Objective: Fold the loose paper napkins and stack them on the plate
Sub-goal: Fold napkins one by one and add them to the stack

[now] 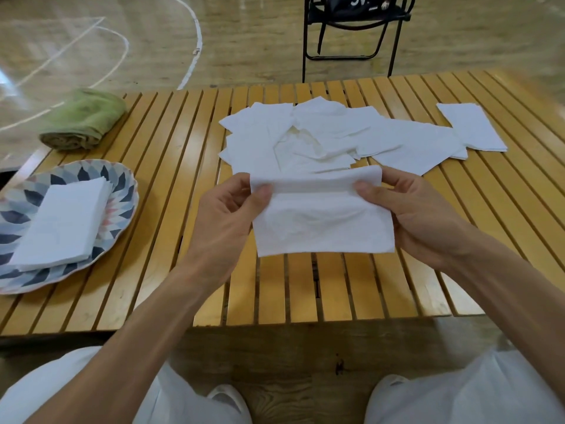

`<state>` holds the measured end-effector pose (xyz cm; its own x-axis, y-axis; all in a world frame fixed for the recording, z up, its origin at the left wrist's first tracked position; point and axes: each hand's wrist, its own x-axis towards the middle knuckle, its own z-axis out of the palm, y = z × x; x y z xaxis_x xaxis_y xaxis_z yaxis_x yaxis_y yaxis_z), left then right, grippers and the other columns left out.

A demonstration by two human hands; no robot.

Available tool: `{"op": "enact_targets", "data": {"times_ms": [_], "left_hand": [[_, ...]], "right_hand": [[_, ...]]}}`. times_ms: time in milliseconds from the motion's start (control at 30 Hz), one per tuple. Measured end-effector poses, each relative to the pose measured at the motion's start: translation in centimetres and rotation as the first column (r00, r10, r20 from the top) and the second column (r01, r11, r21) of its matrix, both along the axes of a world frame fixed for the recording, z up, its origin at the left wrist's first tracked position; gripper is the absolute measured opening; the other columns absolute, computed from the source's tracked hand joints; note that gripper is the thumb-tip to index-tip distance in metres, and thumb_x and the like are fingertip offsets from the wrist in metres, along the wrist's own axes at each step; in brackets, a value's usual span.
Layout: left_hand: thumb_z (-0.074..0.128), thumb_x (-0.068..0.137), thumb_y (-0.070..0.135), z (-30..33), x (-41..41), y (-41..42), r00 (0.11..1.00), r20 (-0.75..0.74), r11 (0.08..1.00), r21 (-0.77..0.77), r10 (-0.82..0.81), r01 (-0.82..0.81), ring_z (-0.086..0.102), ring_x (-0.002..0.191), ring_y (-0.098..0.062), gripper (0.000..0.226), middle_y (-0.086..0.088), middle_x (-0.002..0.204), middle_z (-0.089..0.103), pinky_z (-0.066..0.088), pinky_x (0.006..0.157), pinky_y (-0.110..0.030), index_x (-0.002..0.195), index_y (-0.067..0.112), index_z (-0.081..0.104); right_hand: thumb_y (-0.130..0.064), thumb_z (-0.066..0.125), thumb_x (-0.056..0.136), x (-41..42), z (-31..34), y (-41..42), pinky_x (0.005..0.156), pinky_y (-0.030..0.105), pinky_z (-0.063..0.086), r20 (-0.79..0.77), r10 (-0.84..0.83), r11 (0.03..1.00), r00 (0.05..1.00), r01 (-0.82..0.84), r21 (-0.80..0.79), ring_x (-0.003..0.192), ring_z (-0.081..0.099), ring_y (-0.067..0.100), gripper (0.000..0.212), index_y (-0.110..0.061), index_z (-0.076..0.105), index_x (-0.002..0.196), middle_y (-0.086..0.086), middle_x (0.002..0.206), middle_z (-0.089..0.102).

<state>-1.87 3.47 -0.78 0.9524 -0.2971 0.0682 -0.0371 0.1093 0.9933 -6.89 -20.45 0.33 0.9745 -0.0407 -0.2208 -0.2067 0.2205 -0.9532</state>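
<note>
Left grip: left hand (226, 209) pinches the left end of the napkin in hand (321, 221), thumb on the near face at the fold line, fingers curled behind.
Right grip: right hand (419, 215) pinches the right end of the same napkin, thumb on the near face, fingers behind.
Napkin in hand: white, lifted above the table (171, 166) near its front middle; top edge turned over toward the person, forming a narrow doubled band along the top; lower part hangs flat, lightly wrinkled.
Plate (122, 185): far left of table, near the front edge; scalloped rim, blue, grey and pink petal pattern.
Folded stack (61, 221): white folded napkins lying on the plate, edges roughly aligned, long side running diagonally.
Green cloth (82, 120): rolled, at the back left corner of the table, well apart from the plate.
Loose napkins (305, 136): overlapping heap of unfolded white sheets at table centre, just behind the held napkin; spreads rightward.
Flat napkin (470, 127): rectangular piece at the right end of the heap, touching it.
Table: yellow wooden slats running front to back.
Chair (354, 29): black folding frame on the wooden floor beyond the table; dark item on the seat, cannot tell what.
Foreground: white-clad knees below the table edge.
</note>
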Motion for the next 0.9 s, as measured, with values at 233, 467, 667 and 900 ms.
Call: {"op": "enact_targets", "data": {"times_ms": [233,467,667,900], "left_hand": [[0.046,0.099,-0.001,0.4,0.6,1.1,0.995,0.082,0.998,-0.019,-0.058,0.059,0.067,0.101,-0.017,0.025,0.003,0.102,0.072,0.057,0.079,-0.026,0.105,0.011,0.068],[0.036,0.107,0.011,0.8,0.3,0.9,0.960,0.277,0.982,0.186,-0.041,-0.012,0.063,0.077,-0.011,0.042,0.006,0.079,0.069,0.047,0.066,-0.020,0.087,0.015,0.073],[0.070,0.090,0.011,0.1,0.1,0.7,0.883,0.470,0.932,0.329,-0.019,-0.155,0.065,0.076,-0.005,0.007,0.005,0.083,0.070,0.047,0.068,-0.012,0.096,0.011,0.073],[0.072,0.087,0.004,0.2,-0.3,0.4,0.896,0.412,0.932,0.363,-0.166,0.006,0.069,0.090,-0.012,0.012,0.007,0.091,0.072,0.052,0.074,-0.016,0.096,0.013,0.074]], "right_hand": [[-0.009,0.046,0.103,0.0,0.3,-0.1,0.067,0.020,0.057,0.067,-0.015,1.000,0.998,0.013,0.022,0.091,0.072,0.011,0.027,-0.011,0.069,0.117,0.000,0.106,0.076],[0.000,0.027,0.099,0.5,-0.5,-0.5,0.070,0.024,0.054,0.195,-0.049,0.989,0.980,0.074,-0.124,0.080,0.063,0.014,0.042,-0.005,0.067,0.087,0.003,0.086,0.070],[-0.012,0.046,0.098,0.2,-0.9,-0.4,0.081,0.024,0.054,0.333,-0.043,0.899,0.942,0.182,-0.399,0.099,0.067,0.015,0.031,-0.016,0.077,0.093,-0.003,0.098,0.075],[-0.038,0.074,0.085,0.1,-0.1,0.7,0.085,0.024,0.053,0.314,0.192,0.672,0.930,0.108,-0.733,0.089,0.070,0.005,0.034,-0.027,0.067,0.116,-0.014,0.089,0.074]]}}
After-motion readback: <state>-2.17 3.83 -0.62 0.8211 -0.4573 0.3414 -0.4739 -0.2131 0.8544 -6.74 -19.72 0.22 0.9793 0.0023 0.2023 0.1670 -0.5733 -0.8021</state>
